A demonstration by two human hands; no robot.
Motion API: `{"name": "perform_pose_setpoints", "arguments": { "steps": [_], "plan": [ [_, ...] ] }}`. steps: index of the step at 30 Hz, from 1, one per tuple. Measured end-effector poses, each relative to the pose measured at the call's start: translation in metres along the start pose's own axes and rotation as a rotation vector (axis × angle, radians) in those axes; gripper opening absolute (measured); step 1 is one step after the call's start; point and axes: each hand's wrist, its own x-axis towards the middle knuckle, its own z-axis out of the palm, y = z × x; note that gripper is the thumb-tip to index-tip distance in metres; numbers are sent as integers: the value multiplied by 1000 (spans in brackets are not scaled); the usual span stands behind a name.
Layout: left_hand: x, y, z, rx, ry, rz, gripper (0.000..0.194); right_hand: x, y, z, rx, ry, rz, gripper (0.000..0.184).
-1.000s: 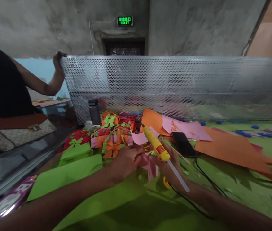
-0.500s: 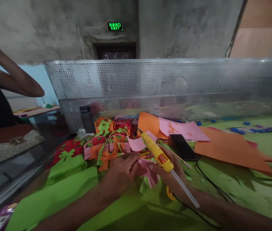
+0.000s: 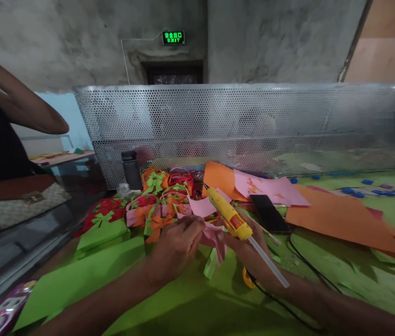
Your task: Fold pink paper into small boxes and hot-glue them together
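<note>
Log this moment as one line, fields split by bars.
left hand: pinching pink paper | right hand: holding yellow glue gun, thumb on pink paper | in view: black phone, dark bottle

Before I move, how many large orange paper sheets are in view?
2: one curled sheet behind the glue gun, and one broad sheet right of the phone. More may be hidden beneath.

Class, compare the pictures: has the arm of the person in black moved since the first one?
Yes, left: the arm is now away from the perforated metal panel, whose top corner its hand touched at first.
</note>
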Motion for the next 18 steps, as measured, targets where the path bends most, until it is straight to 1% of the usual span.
{"name": "perform_pose_setpoints", "arguments": {
  "steps": [4, 8, 11, 12, 14, 16, 18],
  "plan": [
    [0, 1, -1, 8, 25, 20, 14, -1, -3, -1, -15, 11, 10, 43],
    [-2, 0, -3, 53, 0, 66, 13, -1, -6, 1, -7, 16, 23, 36],
    [-1, 0, -5, 63, 4, 83, 16, 2, -8, 5, 21, 16, 23, 33],
    [0, -1, -6, 56, 2, 73, 17, 4, -11, 7, 20, 22, 26, 32],
    [1, -2, -6, 36, -31, 8, 19, 10, -20, 12, 8, 36, 56, 31],
    [2, -2, -7, 0, -60, -85, 19, 15, -31, 17, 2, 30, 131, 32],
    [0, -3, -6, -47, -44, -167, 18, 17, -38, 22, 13, 9, 171, 29]
  ]
}}
